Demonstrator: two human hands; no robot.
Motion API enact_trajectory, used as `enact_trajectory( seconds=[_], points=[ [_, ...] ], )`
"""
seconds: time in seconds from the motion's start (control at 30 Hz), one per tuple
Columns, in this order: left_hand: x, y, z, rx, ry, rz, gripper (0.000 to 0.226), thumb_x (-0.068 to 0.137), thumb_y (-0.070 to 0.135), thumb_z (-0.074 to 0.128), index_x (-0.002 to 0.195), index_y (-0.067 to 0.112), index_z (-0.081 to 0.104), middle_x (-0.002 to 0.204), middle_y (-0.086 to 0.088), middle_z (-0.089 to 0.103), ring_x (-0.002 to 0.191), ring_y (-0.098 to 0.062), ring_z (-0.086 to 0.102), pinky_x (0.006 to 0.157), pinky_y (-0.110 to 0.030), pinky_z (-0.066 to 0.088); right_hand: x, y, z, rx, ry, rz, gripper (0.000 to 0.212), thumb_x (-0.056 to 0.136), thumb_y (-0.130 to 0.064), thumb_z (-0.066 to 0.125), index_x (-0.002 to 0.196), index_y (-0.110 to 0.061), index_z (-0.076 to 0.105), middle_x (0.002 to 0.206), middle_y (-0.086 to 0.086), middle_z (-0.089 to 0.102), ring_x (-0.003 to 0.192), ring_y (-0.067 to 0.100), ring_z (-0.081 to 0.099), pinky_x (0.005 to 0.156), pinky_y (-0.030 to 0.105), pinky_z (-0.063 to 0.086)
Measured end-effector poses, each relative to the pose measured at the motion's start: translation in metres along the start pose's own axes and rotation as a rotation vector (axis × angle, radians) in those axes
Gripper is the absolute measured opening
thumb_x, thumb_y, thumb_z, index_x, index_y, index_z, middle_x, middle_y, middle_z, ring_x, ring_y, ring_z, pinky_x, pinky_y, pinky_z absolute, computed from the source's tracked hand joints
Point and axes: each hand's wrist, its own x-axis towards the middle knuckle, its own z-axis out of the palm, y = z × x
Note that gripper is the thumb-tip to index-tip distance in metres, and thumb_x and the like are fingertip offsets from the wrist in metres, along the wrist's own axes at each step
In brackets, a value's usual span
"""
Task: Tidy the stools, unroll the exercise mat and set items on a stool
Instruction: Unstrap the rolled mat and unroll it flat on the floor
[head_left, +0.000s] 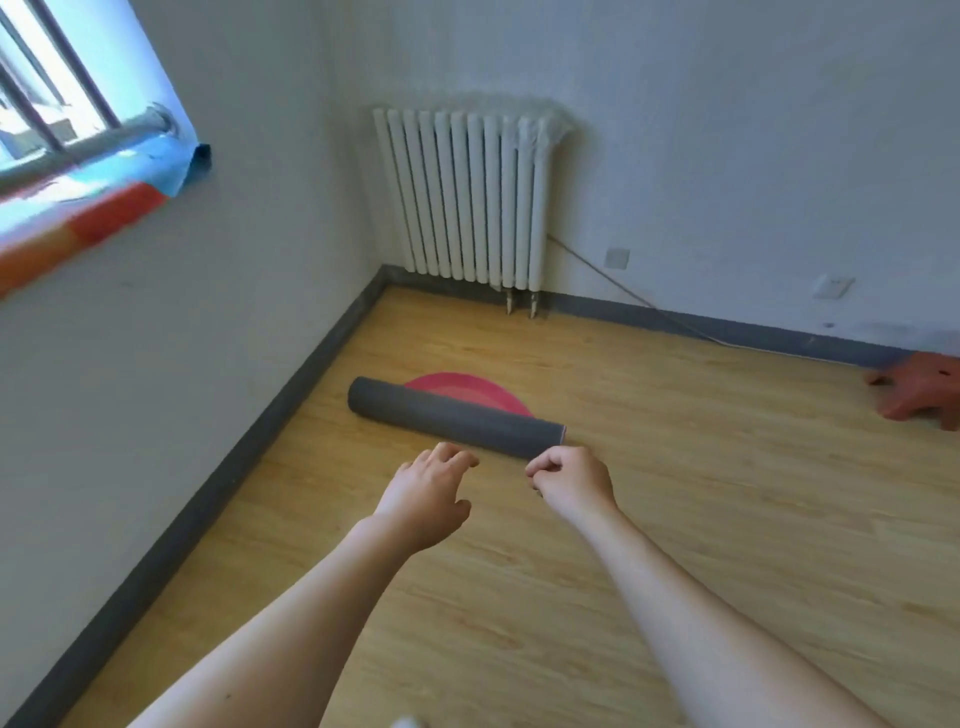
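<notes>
Both hands hover just short of the mat (456, 424) (still rolled): left hand (427, 499) fingers apart, right hand (570, 480) curled shut on nothing; find the loose edge, then roll it away.

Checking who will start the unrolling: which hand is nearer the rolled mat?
Right. The right hand sits just below the rolled mat at its right end; the left hand reaches toward its middle, slightly farther back.
</notes>
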Motion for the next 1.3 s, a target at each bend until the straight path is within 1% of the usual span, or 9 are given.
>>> enact_trajectory(
  seconds=[0.1, 0.23, 0.4, 0.57, 0.77, 0.93, 1.03, 1.17, 1.3],
  points=[
    [0.034, -0.05, -0.01, 0.007, 0.003, -0.049, 0.052, 0.088, 0.03, 0.058, 0.137, 0.026, 0.041, 0.14, 0.002, 0.041, 0.125, -0.018, 0.043, 0.1, -0.032, 0.04, 0.055, -0.029, 0.023, -0.03, -0.05, -0.017, 0.028, 0.081, -0.008, 0.053, 0.068, -0.028, 0.068, 0.072, -0.015, 0.066, 0.072, 0.013, 0.065, 0.067, 0.027, 0.052],
    [0.097, -0.119, -0.028, 0.019, -0.029, -0.072, 0.052, 0.088, 0.03, 0.057, 0.137, 0.027, 0.041, 0.14, 0.002, 0.04, 0.125, -0.018, 0.043, 0.101, -0.033, 0.04, 0.13, -0.072, 0.053, -0.063, -0.042, -0.002, 0.025, 0.081, -0.012, 0.056, 0.068, -0.029, 0.069, 0.069, -0.016, 0.067, 0.065, 0.006, 0.063, 0.054, 0.019, 0.046],
    [0.176, -0.21, -0.05, 0.029, -0.069, -0.05, 0.051, 0.088, 0.03, 0.055, 0.137, 0.027, 0.039, 0.138, 0.003, 0.04, 0.122, -0.017, 0.043, 0.099, -0.03, 0.037, 0.219, -0.125, 0.095, -0.139, -0.058, 0.068, 0.024, 0.083, -0.014, 0.056, 0.069, -0.03, 0.069, 0.072, -0.018, 0.066, 0.064, 0.001, 0.059, 0.048, 0.016, 0.038],
    [0.262, -0.282, -0.05, 0.073, -0.165, -0.046, 0.053, 0.089, 0.029, 0.054, 0.139, 0.026, 0.037, 0.138, 0.002, 0.04, 0.123, -0.017, 0.043, 0.101, -0.03, 0.037, 0.304, -0.16, 0.136, -0.146, -0.084, 0.079, 0.025, 0.084, -0.013, 0.055, 0.073, -0.03, 0.069, 0.074, -0.017, 0.064, 0.064, 0.006, 0.061, 0.051, 0.021, 0.043],
    [0.361, -0.32, -0.023, 0.047, -0.283, -0.005, 0.054, 0.088, 0.027, 0.053, 0.139, 0.027, 0.036, 0.134, 0.005, 0.04, 0.119, -0.016, 0.042, 0.1, -0.028, 0.033, 0.405, -0.148, 0.161, -0.256, -0.124, 0.17, 0.026, 0.085, -0.012, 0.051, 0.083, -0.03, 0.069, 0.083, -0.016, 0.065, 0.069, 0.004, 0.06, 0.054, 0.022, 0.044],
    [0.463, -0.374, 0.039, 0.021, -0.314, -0.02, 0.053, 0.087, 0.024, 0.052, 0.138, 0.026, 0.037, 0.133, 0.005, 0.04, 0.118, -0.016, 0.041, 0.098, -0.027, 0.033, 0.513, -0.108, 0.208, -0.355, -0.136, 0.251, 0.027, 0.088, -0.01, 0.05, 0.097, -0.028, 0.068, 0.097, -0.011, 0.068, 0.082, 0.012, 0.064, 0.064, 0.025, 0.05],
    [0.515, -0.404, 0.096, 0.052, -0.384, 0.003, 0.052, 0.087, 0.022, 0.052, 0.136, 0.025, 0.038, 0.132, 0.003, 0.04, 0.117, -0.018, 0.041, 0.097, -0.029, 0.033, 0.561, -0.074, 0.249, -0.446, -0.166, 0.265, 0.033, 0.085, -0.007, 0.052, 0.106, -0.028, 0.066, 0.106, -0.009, 0.067, 0.094, 0.014, 0.063, 0.067, 0.023, 0.047],
    [0.583, -0.443, 0.194, 0.091, -0.426, 0.07, 0.054, 0.085, 0.017, 0.054, 0.136, 0.022, 0.038, 0.134, 0.0, 0.04, 0.122, -0.021, 0.037, 0.102, -0.034, 0.03, 0.629, -0.016, 0.318, -0.562, -0.169, 0.223, 0.041, 0.084, -0.006, 0.056, 0.118, -0.028, 0.061, 0.118, -0.006, 0.062, 0.115, 0.017, 0.052, 0.08, 0.027, 0.047],
    [0.639, -0.485, 0.296, 0.152, -0.428, 0.123, 0.064, 0.082, 0.02, 0.059, 0.14, 0.02, 0.033, 0.138, -0.006, 0.037, 0.127, -0.026, 0.034, 0.104, -0.039, 0.03, 0.694, 0.052, 0.383, -0.703, -0.178, 0.196, 0.052, 0.083, -0.006, 0.057, 0.132, -0.022, 0.05, 0.13, 0.002, 0.054, 0.122, 0.025, 0.044, 0.095, 0.035, 0.044]
  ],
)
